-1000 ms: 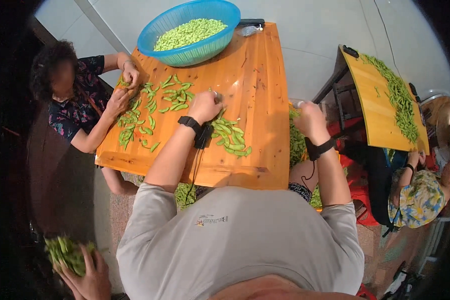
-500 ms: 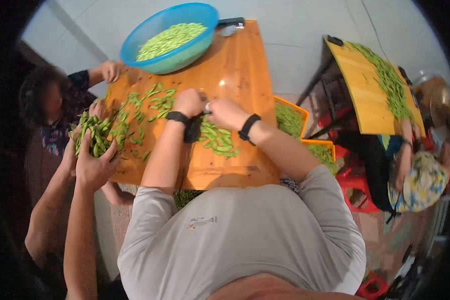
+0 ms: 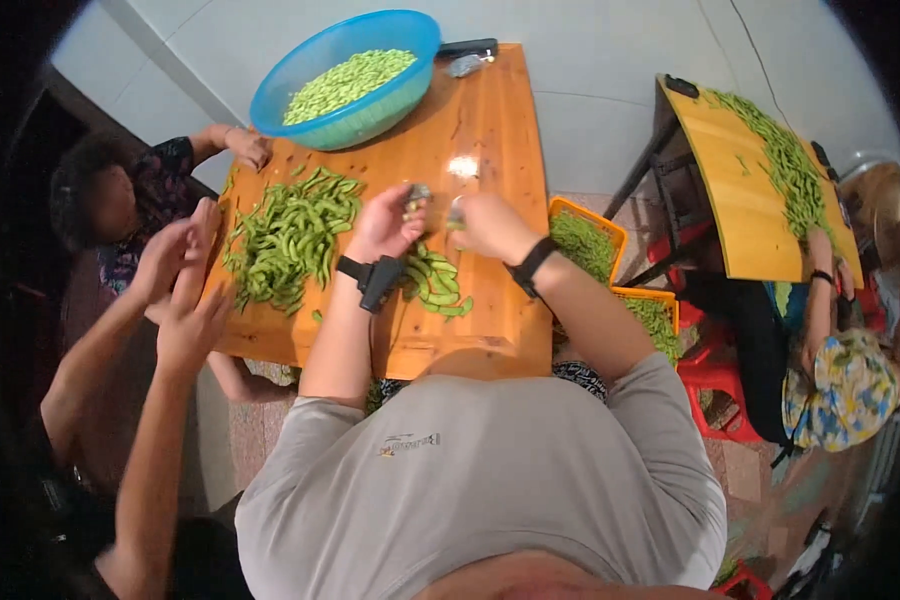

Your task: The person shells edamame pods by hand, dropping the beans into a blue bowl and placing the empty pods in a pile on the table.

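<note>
My left hand [image 3: 390, 222] is raised over the wooden table [image 3: 435, 340], its palm turned up and fingers curled. Something small and greyish shows at its fingertips, too blurred to name. Just across from it, my right hand [image 3: 492, 230] is closed, knuckles up, with a pale grey bit near its thumb; whatever it grips is hidden. A gap separates the two hands. Below them lies a small group of green soybean pods [image 3: 435, 285]. A larger heap of pods [image 3: 295, 235] spreads to the left of my left hand.
A blue bowl [image 3: 345, 125] of shelled green beans stands at the far edge. On the left, another person's hands [image 3: 185, 290] hover by the heap; a second person sits beyond. Orange crates [image 3: 595, 225] of pods stand right, near a yellow table [image 3: 760, 210] where someone works.
My hands have moved apart, and the left has turned palm up. The other person's hands on the left have let go of a bunch of pods, which now lies heaped on the table.
</note>
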`<state>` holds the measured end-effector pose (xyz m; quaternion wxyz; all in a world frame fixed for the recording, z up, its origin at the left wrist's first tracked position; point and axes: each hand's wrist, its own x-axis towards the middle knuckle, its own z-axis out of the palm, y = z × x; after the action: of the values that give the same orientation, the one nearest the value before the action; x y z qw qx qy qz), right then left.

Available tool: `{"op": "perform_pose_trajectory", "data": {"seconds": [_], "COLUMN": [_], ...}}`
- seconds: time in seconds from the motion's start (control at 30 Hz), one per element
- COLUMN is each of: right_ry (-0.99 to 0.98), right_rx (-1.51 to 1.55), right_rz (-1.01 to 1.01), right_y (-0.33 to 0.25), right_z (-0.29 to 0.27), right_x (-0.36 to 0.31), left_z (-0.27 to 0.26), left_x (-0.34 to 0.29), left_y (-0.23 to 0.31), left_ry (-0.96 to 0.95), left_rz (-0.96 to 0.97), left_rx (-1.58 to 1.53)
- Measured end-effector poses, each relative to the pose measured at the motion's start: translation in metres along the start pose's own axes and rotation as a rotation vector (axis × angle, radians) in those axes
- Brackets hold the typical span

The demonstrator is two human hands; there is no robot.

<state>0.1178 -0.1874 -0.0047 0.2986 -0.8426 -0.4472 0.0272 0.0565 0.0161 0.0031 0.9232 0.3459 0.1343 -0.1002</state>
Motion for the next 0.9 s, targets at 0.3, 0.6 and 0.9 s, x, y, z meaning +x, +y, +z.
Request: {"op": "perform_pose_trajectory", "data": {"seconds": [0.3, 0.6, 0.9], "right_ry": [0.108, 0.454, 0.381], "right_rx": [1.175, 0.622, 0.542], "right_rz": [0.152, -0.003, -0.247], "right_y": [-0.018, -0.041, -0.038], "right_z": [-0.032, -0.029, -0.045], "right_x": [-0.042, -0.065, -0.059], "left_z": [0.052, 0.075, 0.079], "left_x": [-0.043, -0.065, -0.073], "left_y": [-0.051, -0.073, -0.065], "left_ry": [-0.084, -0.041, -0.08], "left_rz": [-0.034, 0.055, 0.21], "left_rx": [0.31, 0.075, 0.545]}}
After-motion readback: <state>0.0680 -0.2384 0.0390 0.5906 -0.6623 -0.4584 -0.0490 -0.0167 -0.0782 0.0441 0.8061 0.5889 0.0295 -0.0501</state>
